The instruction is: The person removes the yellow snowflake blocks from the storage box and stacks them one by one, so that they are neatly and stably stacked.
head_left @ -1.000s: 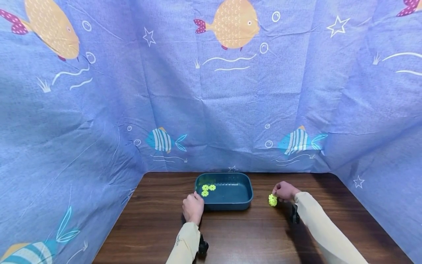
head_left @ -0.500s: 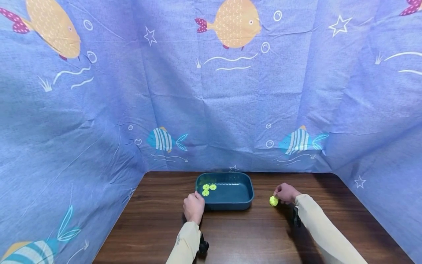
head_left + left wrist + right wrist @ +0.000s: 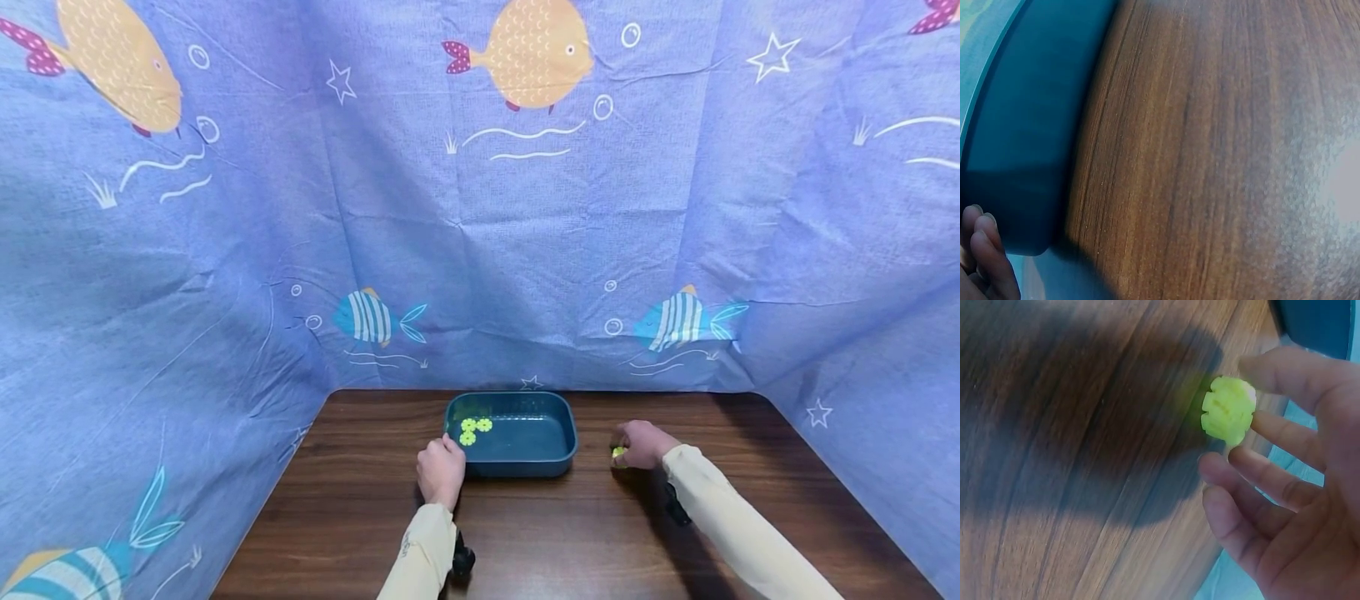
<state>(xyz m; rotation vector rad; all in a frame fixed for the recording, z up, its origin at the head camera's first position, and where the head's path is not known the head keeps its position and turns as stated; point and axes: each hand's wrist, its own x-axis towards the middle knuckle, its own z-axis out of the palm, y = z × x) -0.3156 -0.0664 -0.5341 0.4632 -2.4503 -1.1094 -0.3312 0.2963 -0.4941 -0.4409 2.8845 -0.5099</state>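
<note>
A dark teal rectangular tray (image 3: 517,469) sits at the back middle of the table in the head view. My left hand (image 3: 441,471) grips its front left corner, and in the left wrist view the fingertips (image 3: 988,244) lie against the tray's side wall. My right hand (image 3: 647,444), right of the tray, pinches a yellow-green flower-shaped disc (image 3: 1229,411) between thumb and fingers, close to the tabletop. In the head view that hand covers most of the disc. Three similar flower-shaped discs (image 3: 468,426) lie together inside the tray at its left end.
The dark brown wooden table (image 3: 540,533) ends at a blue fabric curtain (image 3: 525,250) printed with fish, which hangs behind and along both sides. A black wrist strap with a device (image 3: 462,560) is on the left forearm.
My right hand has turned over the flower-shaped disc and dropped slightly, so less of it shows now. My left hand and the tray have stayed put.
</note>
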